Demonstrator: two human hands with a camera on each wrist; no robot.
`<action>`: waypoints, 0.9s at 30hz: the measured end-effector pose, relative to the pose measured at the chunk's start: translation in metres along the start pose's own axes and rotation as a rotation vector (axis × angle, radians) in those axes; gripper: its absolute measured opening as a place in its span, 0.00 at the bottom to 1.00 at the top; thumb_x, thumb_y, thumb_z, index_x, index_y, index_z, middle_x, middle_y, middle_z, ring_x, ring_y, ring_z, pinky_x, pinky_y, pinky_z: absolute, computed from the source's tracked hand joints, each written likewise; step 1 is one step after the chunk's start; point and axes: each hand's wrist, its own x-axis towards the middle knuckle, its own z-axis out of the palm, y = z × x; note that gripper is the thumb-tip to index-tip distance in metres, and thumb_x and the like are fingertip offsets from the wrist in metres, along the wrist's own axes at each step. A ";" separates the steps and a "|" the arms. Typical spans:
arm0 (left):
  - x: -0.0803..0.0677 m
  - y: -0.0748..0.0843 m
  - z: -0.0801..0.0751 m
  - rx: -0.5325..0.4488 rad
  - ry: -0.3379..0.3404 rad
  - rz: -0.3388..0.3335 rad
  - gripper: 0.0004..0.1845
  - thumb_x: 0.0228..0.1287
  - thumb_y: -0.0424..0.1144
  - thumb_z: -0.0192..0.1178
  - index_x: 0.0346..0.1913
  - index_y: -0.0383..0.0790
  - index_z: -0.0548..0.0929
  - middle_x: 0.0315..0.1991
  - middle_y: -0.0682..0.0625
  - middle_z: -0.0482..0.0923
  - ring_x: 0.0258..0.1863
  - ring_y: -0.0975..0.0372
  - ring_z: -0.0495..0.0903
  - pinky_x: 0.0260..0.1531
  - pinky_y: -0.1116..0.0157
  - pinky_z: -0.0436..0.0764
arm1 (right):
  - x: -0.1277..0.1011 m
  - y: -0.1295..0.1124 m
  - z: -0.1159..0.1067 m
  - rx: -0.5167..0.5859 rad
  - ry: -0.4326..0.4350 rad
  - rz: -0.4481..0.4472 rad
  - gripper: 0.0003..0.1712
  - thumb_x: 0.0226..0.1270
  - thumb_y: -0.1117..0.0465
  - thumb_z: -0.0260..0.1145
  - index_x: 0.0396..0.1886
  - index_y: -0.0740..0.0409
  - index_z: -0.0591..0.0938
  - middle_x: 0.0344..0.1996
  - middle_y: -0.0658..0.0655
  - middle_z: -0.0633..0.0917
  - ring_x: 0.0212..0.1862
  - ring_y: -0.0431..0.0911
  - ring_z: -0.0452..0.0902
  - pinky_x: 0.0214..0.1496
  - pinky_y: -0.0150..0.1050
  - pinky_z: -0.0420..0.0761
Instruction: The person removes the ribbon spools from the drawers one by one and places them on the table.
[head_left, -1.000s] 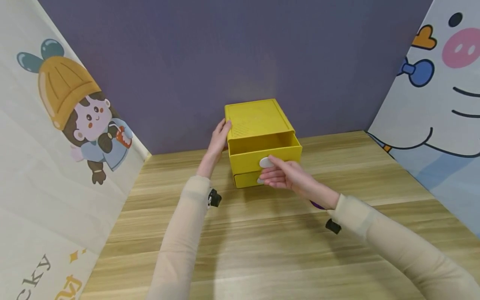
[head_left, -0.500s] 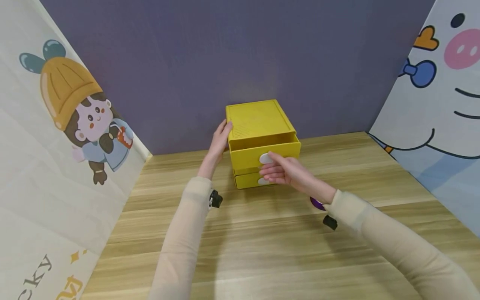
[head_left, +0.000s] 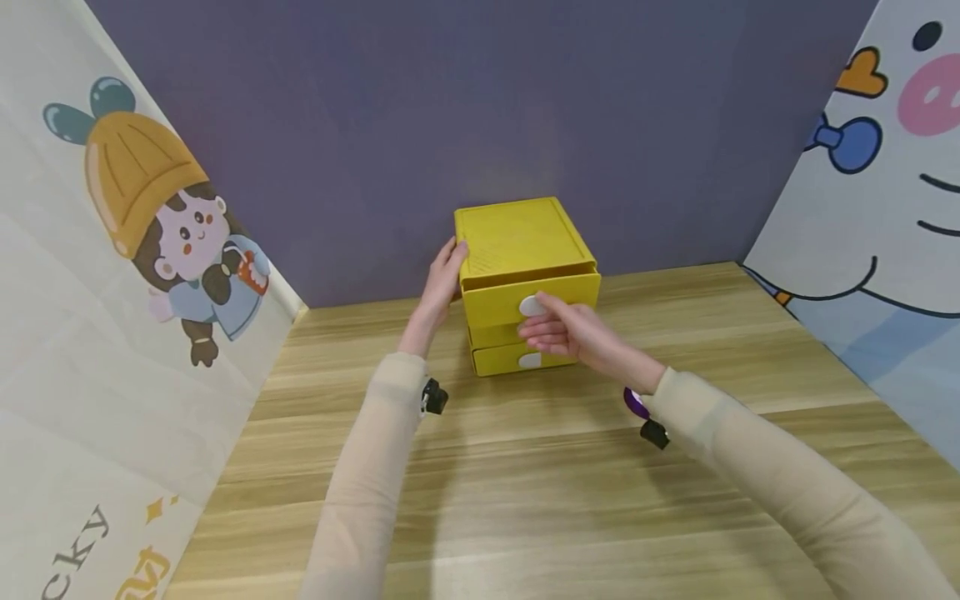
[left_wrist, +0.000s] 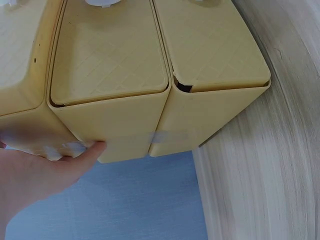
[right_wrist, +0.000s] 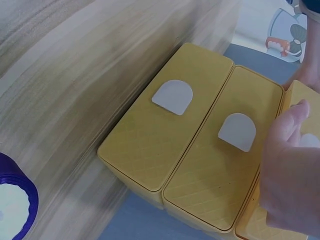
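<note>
The unit (head_left: 517, 233), a smooth yellow box with rounded edges, stands on the table between the two hands. Its top drawer (head_left: 491, 307) juts out slightly in front of the right hand (head_left: 573, 333), leaving a dark, narrow gap under the lid. That hand's thumb rests on the drawer's flat white tab (head_left: 532, 307); its fingers lie relaxed beneath the thumb, not clamped round anything.

The left hand (head_left: 441, 283) lies against the unit's left side, thumb at the top edge, fingers fairly straight and not clamped. Next to its fingertip, a glossy clear strip (left_wrist: 172, 136) crosses the side.

Below the right hand, the middle drawer (right_wrist: 215, 180) and bottom drawer (right_wrist: 145, 150) sit flush, their fronts faintly cross-hatched, each with a white tab rounded at one end. A purple roll (right_wrist: 17, 200) with a pale round face shows near the right wrist. Under both hands, the table (head_left: 525, 475) has streaky wood grain; beyond them rises a matte, purplish-grey wall (head_left: 480, 100).
</note>
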 end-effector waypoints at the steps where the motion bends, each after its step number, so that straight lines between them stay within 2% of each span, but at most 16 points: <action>1: 0.000 0.000 0.000 -0.001 -0.001 -0.002 0.40 0.75 0.62 0.44 0.81 0.48 0.47 0.82 0.50 0.46 0.81 0.54 0.47 0.79 0.51 0.49 | 0.001 0.000 0.000 0.000 0.002 -0.003 0.39 0.76 0.40 0.54 0.59 0.75 0.75 0.33 0.51 0.91 0.32 0.38 0.88 0.43 0.32 0.87; 8: 0.000 0.000 -0.002 -0.007 -0.011 -0.014 0.39 0.75 0.62 0.43 0.81 0.51 0.47 0.82 0.50 0.45 0.81 0.55 0.47 0.79 0.52 0.50 | 0.009 -0.001 0.000 0.006 0.019 -0.002 0.37 0.76 0.40 0.54 0.57 0.74 0.75 0.32 0.52 0.91 0.32 0.39 0.88 0.39 0.30 0.87; 14: 0.001 0.001 -0.002 -0.011 -0.017 0.008 0.39 0.76 0.61 0.43 0.81 0.48 0.47 0.82 0.49 0.45 0.81 0.54 0.47 0.79 0.51 0.51 | 0.013 -0.004 -0.001 -0.001 0.017 -0.006 0.39 0.75 0.40 0.55 0.59 0.75 0.74 0.33 0.51 0.91 0.35 0.41 0.89 0.40 0.31 0.87; 18: 0.002 0.000 -0.001 -0.002 -0.014 -0.012 0.39 0.76 0.62 0.42 0.81 0.49 0.47 0.82 0.49 0.45 0.81 0.54 0.47 0.79 0.51 0.51 | 0.016 -0.005 -0.002 0.003 0.015 0.001 0.40 0.75 0.41 0.55 0.62 0.76 0.72 0.33 0.52 0.91 0.36 0.41 0.89 0.41 0.31 0.87; 23: 0.003 -0.002 0.000 -0.012 -0.016 -0.034 0.39 0.75 0.63 0.43 0.81 0.50 0.47 0.82 0.50 0.45 0.80 0.54 0.49 0.76 0.48 0.59 | 0.020 -0.005 -0.004 0.019 0.022 0.016 0.40 0.75 0.40 0.56 0.63 0.75 0.72 0.34 0.52 0.91 0.37 0.42 0.89 0.41 0.30 0.87; 27: 0.002 0.000 0.000 -0.020 -0.014 -0.028 0.40 0.75 0.63 0.43 0.81 0.50 0.47 0.82 0.50 0.45 0.80 0.54 0.49 0.75 0.47 0.61 | 0.023 -0.006 -0.004 0.029 0.024 0.020 0.40 0.74 0.39 0.57 0.63 0.74 0.73 0.34 0.52 0.91 0.36 0.42 0.89 0.41 0.30 0.87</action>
